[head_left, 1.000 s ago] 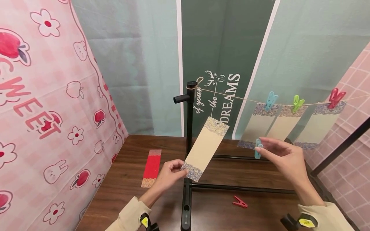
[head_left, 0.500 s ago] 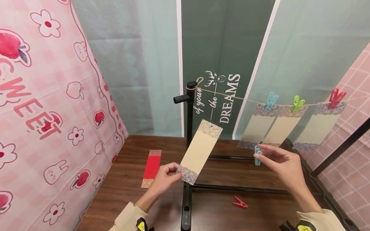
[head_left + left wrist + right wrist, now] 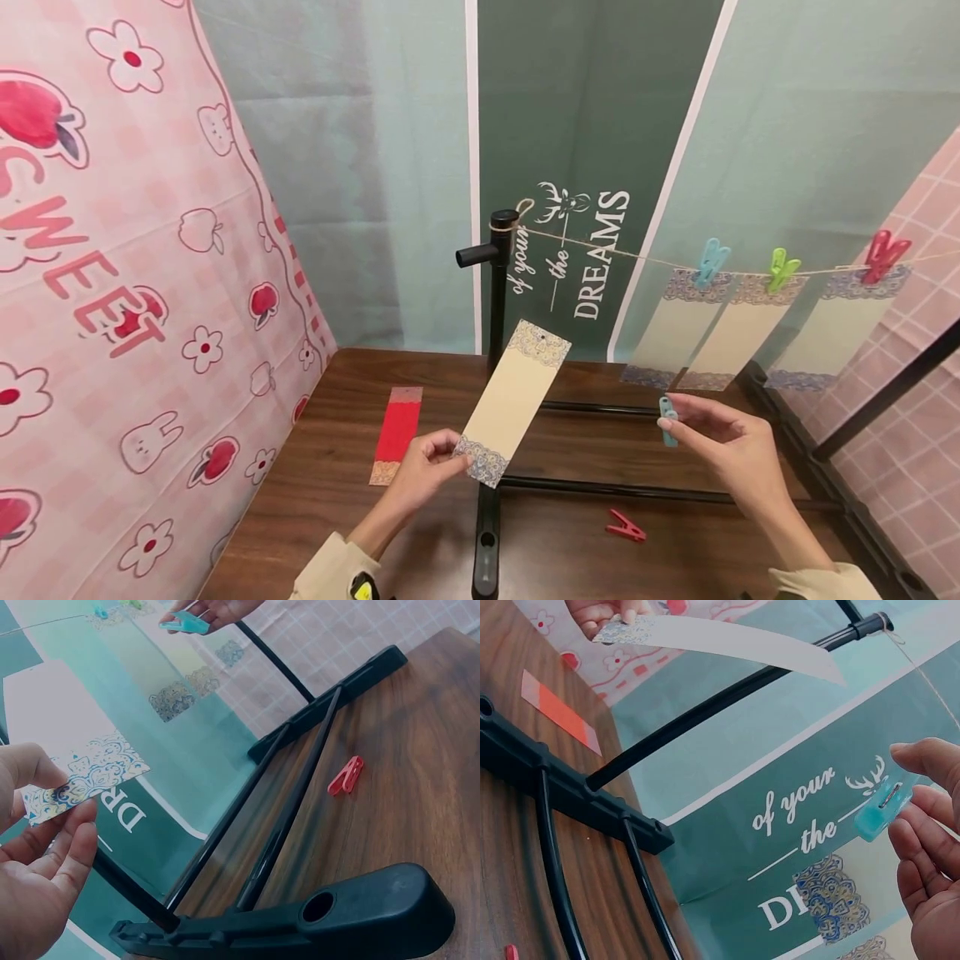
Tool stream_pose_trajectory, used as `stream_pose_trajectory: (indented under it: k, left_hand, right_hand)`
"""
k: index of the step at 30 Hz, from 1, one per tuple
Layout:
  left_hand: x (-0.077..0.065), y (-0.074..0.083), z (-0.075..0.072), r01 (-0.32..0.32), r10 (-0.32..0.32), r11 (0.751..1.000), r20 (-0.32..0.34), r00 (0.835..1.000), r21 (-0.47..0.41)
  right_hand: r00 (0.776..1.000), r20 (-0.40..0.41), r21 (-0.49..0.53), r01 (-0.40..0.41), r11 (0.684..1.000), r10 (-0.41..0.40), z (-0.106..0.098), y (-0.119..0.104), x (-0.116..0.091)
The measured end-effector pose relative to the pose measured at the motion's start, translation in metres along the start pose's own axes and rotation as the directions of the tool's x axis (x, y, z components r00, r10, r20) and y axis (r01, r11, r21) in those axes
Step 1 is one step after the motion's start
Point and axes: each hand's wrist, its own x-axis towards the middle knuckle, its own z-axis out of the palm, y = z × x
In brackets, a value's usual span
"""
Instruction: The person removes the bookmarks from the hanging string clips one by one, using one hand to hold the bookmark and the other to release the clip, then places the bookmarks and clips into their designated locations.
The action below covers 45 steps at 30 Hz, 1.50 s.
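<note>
My left hand [image 3: 431,467] pinches the lower end of a cream bookmark [image 3: 516,392] with blue lace-like patterns at both ends and a small hole near its top. The bookmark tilts up to the right, overlapping the black post in the head view. Between thumb and fingers of my right hand [image 3: 731,442] is a blue clothespin [image 3: 667,421], held below the string [image 3: 648,258]. Three similar patterned bookmarks hang from that string under a blue clothespin [image 3: 711,262], a green clothespin [image 3: 782,270] and a red clothespin [image 3: 885,257].
A red bookmark [image 3: 397,433] lies on the wooden table [image 3: 300,525] at the left. Another red clothespin [image 3: 626,526] lies in front of the rack's lower bars. The black rack post [image 3: 498,308] stands between my hands, with a short peg sticking out left near its top.
My left hand has lowered the cream bookmark slightly and drawn it left. The right hand has come down a little with the blue clothespin. The hanging bookmarks keep their places on the string.
</note>
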Motion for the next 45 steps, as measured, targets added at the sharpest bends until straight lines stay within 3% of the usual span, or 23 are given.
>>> stream_pose_trajectory:
  k: [10,27,40,45]
  left_hand:
    - [-0.007,-0.003,-0.006,-0.024,0.024,1.000,-0.002,1.000,-0.014]
    - [-0.019,-0.011,-0.022,0.085,-0.089,0.995,-0.085,0.992,-0.053]
    - [-0.027,-0.020,-0.034,0.034,-0.046,0.994,-0.116,0.992,-0.100]
    - [-0.032,-0.023,-0.037,0.046,-0.062,0.992,-0.137,0.989,-0.119]
  right_hand:
    - [0.999,0.017,-0.017,-0.048,0.999,0.048,0.001,0.009,-0.010]
    - [0.992,0.017,-0.056,-0.126,0.990,0.127,0.005,0.029,-0.024]
    - [0.987,-0.006,-0.057,-0.158,0.986,0.158,0.011,0.041,-0.032]
    - [0.986,-0.012,-0.064,-0.166,0.984,0.165,0.012,0.046,-0.035]
